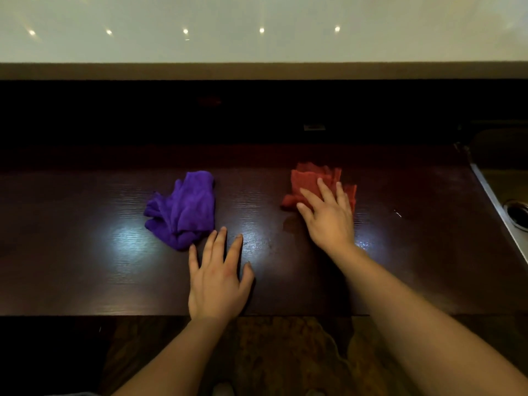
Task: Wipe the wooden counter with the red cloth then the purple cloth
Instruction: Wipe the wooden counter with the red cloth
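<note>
A dark wooden counter [85, 252] stretches across the view. On it, right of centre, lies a crumpled red cloth [307, 178]. My right hand [328, 212] lies flat on the near part of that cloth, fingers spread and pressing down. A bunched purple cloth [183, 207] sits left of centre. My left hand [218, 278] rests palm down on the bare wood just in front and to the right of the purple cloth; its fingertips come close to the cloth's edge but hold nothing.
A metal sink [503, 184] with a round drain [518, 212] is set into the counter at the far right. A raised dark ledge [257, 115] runs along the back. A small wet smear [288, 227] shows near the red cloth. The counter's front edge lies below my wrists.
</note>
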Motion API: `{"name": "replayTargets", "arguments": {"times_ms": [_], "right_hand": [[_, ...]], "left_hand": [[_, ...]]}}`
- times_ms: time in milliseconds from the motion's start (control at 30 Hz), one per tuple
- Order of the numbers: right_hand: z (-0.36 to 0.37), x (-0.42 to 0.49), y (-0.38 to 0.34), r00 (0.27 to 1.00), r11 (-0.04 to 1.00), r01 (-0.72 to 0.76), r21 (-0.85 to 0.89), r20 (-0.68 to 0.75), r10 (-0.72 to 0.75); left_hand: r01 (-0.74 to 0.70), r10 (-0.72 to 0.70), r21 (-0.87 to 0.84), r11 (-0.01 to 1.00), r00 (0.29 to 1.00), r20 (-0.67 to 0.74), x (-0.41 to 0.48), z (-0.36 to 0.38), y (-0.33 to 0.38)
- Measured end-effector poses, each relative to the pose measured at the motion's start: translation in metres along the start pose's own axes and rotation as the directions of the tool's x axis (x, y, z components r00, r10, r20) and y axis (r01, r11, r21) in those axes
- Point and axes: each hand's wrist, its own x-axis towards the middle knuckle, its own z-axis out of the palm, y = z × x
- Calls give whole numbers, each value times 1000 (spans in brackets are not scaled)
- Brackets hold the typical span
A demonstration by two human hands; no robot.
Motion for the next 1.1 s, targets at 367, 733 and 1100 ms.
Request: {"name": "replayTargets", "arguments": {"times_ms": [367, 733, 1100], "right_hand": [[-2, -69, 27, 995, 993, 99, -63, -16, -100], [33, -127, 5, 944, 931, 331, -153, 65, -325], [24, -54, -39, 975, 975, 219, -30, 44, -218]], "left_hand": [[6, -6, -18, 1000, 1000, 3, 0, 0, 0], [5, -5, -6, 1000, 1000, -18, 0, 0, 1], [17, -17, -33, 999, 1000, -7, -1, -4, 3]]}}
